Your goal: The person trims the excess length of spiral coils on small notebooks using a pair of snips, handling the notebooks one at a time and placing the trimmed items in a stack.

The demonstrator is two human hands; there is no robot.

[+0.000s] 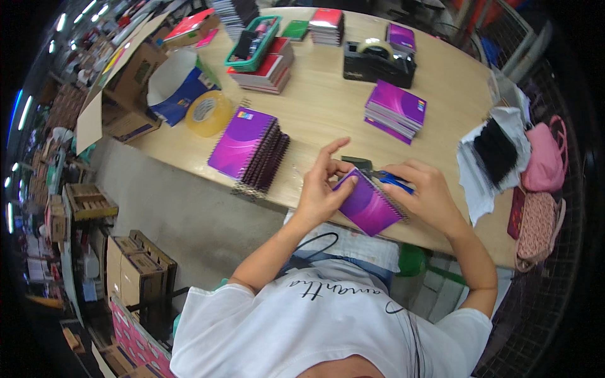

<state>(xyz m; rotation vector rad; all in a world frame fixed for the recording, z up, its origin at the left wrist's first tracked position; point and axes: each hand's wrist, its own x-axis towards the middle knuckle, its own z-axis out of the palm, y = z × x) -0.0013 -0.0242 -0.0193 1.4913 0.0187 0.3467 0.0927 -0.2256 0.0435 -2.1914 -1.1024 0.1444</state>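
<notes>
A purple spiral notebook (367, 203) is tilted over the table's near edge, pinched at its upper corner by my left hand (324, 188), whose index finger points up. My right hand (423, 192) grips blue-handled pliers (396, 181). Their dark jaws reach the end of the notebook's wire spiral. Left of my hands stands a stack of purple spiral notebooks (242, 148). Farther off, to the right, lies a smaller stack of purple booklets (397, 108). Just behind the held notebook is a small dark green object (357, 162), partly hidden by my fingers.
A black tape dispenser (378, 68) stands at the back, and a yellow tape roll (208, 113) at the left edge. A green basket (255, 43) rests on red notebooks (268, 72). Black wire pieces (495, 153) lie on white wrapping at right, beside a pink bag (544, 156).
</notes>
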